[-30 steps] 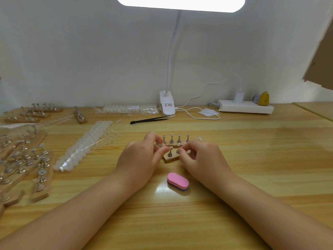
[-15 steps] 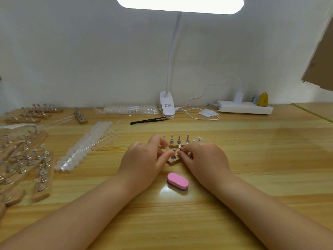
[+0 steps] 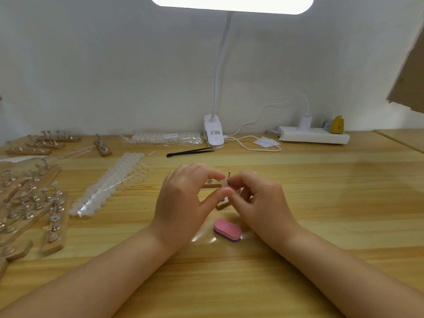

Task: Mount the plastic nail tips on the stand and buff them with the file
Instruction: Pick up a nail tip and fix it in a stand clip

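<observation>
My left hand (image 3: 185,200) and my right hand (image 3: 259,198) meet at the middle of the table, just above a small wooden stand (image 3: 212,185) with metal pegs. Between thumb and forefinger of both hands I pinch a small translucent nail tip (image 3: 224,182). The hands hide most of the stand; a few pegs (image 3: 229,173) show behind the fingers. A pink and purple oval file (image 3: 227,230) lies on the table just in front of the hands, untouched.
Strips of clear nail tips (image 3: 110,187) lie to the left, with several more wooden stands (image 3: 34,203) at the far left. Black tweezers (image 3: 190,152), a bag of tips (image 3: 165,137), a clip lamp (image 3: 214,133) and a power strip (image 3: 313,135) line the back.
Both hands have risen a little off the stand and drawn together, now pinching the nail tip between them above the pegs.
</observation>
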{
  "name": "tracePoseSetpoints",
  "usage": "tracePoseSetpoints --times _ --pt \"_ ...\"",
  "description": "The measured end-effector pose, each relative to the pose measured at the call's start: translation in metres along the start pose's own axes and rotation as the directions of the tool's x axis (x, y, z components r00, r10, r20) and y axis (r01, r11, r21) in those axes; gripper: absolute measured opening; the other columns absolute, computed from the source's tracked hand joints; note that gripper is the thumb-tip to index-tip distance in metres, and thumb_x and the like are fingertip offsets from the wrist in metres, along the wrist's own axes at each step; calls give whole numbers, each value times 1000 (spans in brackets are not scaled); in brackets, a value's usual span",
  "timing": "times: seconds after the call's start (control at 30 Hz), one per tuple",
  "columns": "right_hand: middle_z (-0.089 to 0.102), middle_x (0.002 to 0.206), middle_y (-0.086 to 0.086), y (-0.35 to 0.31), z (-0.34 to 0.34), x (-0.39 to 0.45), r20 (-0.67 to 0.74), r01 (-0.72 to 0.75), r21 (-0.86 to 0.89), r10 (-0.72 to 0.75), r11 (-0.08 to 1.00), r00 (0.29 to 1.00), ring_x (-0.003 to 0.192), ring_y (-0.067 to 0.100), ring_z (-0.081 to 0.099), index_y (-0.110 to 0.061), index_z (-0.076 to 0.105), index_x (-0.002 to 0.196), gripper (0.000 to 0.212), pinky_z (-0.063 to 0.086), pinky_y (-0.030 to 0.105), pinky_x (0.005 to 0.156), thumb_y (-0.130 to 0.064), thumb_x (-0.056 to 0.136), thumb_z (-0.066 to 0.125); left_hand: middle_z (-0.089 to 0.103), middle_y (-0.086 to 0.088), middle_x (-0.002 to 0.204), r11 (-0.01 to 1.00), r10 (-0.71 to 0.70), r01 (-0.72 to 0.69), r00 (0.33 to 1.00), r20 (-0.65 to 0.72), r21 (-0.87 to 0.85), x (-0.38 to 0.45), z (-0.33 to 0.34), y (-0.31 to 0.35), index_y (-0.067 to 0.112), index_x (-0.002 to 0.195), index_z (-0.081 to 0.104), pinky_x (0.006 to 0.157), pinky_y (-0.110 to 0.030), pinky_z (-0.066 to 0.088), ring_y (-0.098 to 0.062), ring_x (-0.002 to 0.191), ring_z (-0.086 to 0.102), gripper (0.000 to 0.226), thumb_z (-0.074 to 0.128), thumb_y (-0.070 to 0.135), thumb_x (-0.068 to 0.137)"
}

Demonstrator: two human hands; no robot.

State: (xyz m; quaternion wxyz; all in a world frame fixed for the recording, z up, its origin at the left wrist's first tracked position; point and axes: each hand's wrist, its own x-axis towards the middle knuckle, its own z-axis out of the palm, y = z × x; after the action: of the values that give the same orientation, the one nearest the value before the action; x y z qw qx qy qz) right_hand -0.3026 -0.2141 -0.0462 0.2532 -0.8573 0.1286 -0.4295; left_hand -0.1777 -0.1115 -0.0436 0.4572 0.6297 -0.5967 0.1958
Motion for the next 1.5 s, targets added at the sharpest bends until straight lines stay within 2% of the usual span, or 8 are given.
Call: tracePoseSetpoints --times 0.13,0.3,0.7,0.87,1.0,1.13,1.3,1.5 --pt "63 73 -11 3 0 1 -1 20 36 -20 999 1000 61 1 53 -10 71 89 6 37 7 58 -5 86 69 68 7 95 1000 -17 17 1000 23 9 0 -1 -2 18 97 71 78 -46 50 -17 89 63 33 60 46 82" --pt "54 70 -24 3 1 0 2 57 12 -57 998 998 63 -7 53 -11 70 88 10 35 3 58 -2 86 68 66 8 92 999 -46 46 999 25 -6 1 -1 -1 19 95 71 77 -47 49 -17 87 62 35 60 48 81" --pt "49 71 -26 5 1 0 14 120 -20 -120 993 993 67 -15 52 -5 68 85 12 35 1 60 7 85 65 66 7 87 997 -70 71 997 37 -19 1 -1 -2 17 90 73 77 -48 48 -18 85 62 35 65 49 78" --pt "45 75 -28 7 0 0 -3 173 -55 -173 983 985 69 -16 50 -1 67 84 12 35 2 64 10 83 64 65 8 83 984 -122 125 992 30 -130 2 0 1 14 84 73 78 -50 48 -20 83 62 31 69 43 74" --pt "50 78 -16 9 -1 -1 -31 203 -83 -206 976 978 70 -16 49 -1 67 85 12 36 2 66 11 81 64 65 10 84 980 -127 131 991 37 -147 3 0 3 17 84 73 79 -50 47 -19 84 61 29 69 44 74" --pt "52 70 -16 5 1 -1 -12 144 -61 -145 988 989 64 -12 50 -3 67 84 9 36 3 62 5 82 69 64 14 89 988 -119 126 990 79 -91 1 -1 1 22 95 69 81 -47 48 -13 87 61 39 69 55 74" --pt "54 61 -21 5 1 1 -17 -58 -19 57 998 998 56 -2 53 -12 68 83 4 37 9 56 -9 86 69 56 22 95 961 -256 258 966 38 -98 -2 1 -4 33 105 50 82 -35 47 3 92 55 37 41 62 85" --pt "57 57 -18 10 0 2 22 -252 -207 262 945 965 56 1 52 -33 66 75 9 36 21 55 -32 83 68 56 20 95 940 -322 323 946 25 -110 -2 4 -11 30 102 52 77 -22 45 5 94 51 26 38 50 92"
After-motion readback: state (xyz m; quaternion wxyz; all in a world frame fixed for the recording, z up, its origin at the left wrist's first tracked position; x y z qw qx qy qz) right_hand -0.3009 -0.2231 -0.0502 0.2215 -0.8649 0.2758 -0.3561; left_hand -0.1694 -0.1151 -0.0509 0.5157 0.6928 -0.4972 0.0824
